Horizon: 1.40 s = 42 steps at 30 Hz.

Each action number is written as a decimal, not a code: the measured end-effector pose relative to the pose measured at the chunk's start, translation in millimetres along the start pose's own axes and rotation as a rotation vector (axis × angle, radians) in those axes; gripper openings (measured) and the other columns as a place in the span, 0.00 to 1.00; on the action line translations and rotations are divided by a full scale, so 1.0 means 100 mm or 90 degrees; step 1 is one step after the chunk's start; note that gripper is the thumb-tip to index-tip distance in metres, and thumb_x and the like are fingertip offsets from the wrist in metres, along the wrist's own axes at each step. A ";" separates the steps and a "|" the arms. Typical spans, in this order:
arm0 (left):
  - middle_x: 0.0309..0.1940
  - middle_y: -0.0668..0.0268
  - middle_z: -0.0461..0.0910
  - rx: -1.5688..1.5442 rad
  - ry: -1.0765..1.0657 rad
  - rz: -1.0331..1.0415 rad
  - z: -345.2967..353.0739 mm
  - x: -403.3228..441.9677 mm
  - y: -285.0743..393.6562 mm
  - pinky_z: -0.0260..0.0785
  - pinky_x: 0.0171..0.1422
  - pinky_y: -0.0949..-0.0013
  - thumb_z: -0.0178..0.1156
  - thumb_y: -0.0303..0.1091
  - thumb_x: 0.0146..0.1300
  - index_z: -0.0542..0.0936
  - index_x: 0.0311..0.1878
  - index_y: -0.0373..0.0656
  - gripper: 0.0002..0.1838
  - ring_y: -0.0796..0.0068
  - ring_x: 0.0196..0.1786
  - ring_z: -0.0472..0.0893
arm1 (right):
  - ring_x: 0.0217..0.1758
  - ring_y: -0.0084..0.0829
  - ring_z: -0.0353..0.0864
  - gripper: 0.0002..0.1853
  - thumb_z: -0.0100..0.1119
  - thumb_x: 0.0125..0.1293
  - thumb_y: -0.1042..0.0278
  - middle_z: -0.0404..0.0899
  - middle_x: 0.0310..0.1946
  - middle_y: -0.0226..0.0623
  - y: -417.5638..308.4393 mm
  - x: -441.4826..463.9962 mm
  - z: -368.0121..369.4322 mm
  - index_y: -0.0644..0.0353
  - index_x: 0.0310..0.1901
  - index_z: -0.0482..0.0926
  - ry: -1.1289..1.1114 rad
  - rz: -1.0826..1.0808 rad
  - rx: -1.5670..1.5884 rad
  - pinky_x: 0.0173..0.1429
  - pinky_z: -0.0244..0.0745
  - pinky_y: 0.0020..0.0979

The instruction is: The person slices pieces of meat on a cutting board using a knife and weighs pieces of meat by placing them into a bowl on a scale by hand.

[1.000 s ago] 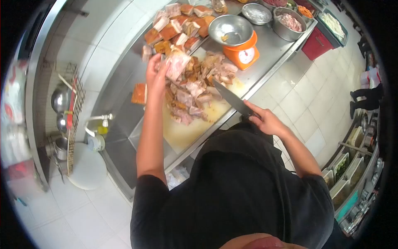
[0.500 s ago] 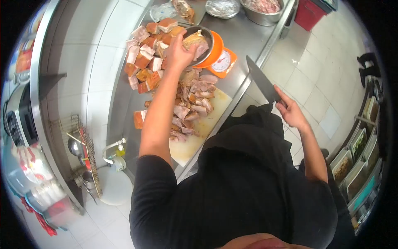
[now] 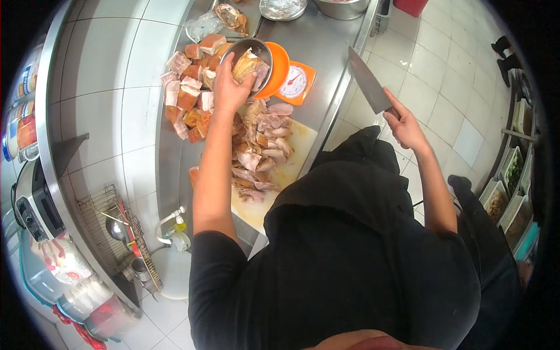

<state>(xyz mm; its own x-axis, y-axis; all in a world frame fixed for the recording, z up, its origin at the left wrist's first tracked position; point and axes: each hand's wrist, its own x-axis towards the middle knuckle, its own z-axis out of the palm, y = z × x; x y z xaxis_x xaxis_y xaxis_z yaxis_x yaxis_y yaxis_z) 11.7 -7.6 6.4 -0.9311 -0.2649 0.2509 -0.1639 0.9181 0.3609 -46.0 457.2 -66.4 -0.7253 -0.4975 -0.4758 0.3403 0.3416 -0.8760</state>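
Observation:
My left hand (image 3: 231, 87) curves around chopped cooked meat (image 3: 247, 65) at the near side of a metal bowl (image 3: 256, 44). Its thumb lies across the near side of that meat. The bowl overlaps the orange pan (image 3: 282, 69) of a kitchen scale (image 3: 293, 81). Just below, more chopped meat (image 3: 268, 137) is heaped on a white cutting board (image 3: 300, 143). My right hand (image 3: 406, 127) is closed around the handle of a wide-bladed kitchen knife (image 3: 367, 80). The knife is held away from the board, over the floor side, its tip pointing up and left.
Browned pork chunks (image 3: 189, 96) are piled on the steel counter (image 3: 321, 73) by the wall. A foil-covered dish (image 3: 283, 8) and a metal basin (image 3: 343, 7) stand at the far end. A faucet (image 3: 169, 219) is at the left, and food trays (image 3: 496, 201) at the right.
The whole view has shifted, so the counter appears farther left. My left hand stays at the bowl with the meat. My right hand keeps the knife raised at the right.

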 end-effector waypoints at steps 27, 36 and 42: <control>0.59 0.50 0.82 -0.252 0.149 -0.177 -0.11 0.13 -0.28 0.78 0.65 0.61 0.78 0.33 0.61 0.62 0.77 0.38 0.46 0.64 0.58 0.84 | 0.16 0.13 0.58 0.37 0.50 0.79 0.78 0.67 0.23 0.21 0.01 0.54 0.06 0.46 0.86 0.55 -0.077 -0.075 0.005 0.17 0.58 0.22; 0.61 0.54 0.83 -0.172 0.398 -0.387 -0.80 -0.83 -1.21 0.77 0.67 0.59 0.78 0.38 0.59 0.68 0.75 0.43 0.43 0.59 0.64 0.83 | 0.15 0.13 0.59 0.36 0.50 0.81 0.77 0.65 0.22 0.20 -0.18 0.69 0.04 0.43 0.86 0.56 -0.104 -0.080 -0.035 0.17 0.58 0.22; 0.63 0.51 0.82 0.032 0.377 -0.509 -1.06 -1.25 -1.64 0.79 0.65 0.56 0.78 0.39 0.61 0.70 0.75 0.46 0.41 0.53 0.62 0.84 | 0.15 0.12 0.58 0.36 0.50 0.81 0.76 0.64 0.22 0.20 -0.22 0.59 0.10 0.42 0.86 0.55 -0.092 -0.064 -0.022 0.16 0.57 0.22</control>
<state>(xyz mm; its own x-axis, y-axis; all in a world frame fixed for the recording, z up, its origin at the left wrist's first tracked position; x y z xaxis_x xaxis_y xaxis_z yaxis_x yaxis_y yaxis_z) 189.5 -156.0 10.9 -0.2305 -0.9026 0.3635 -0.6976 0.4137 0.5849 -90.4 411.9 -75.7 -0.6598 -0.6393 -0.3949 0.2479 0.3109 -0.9175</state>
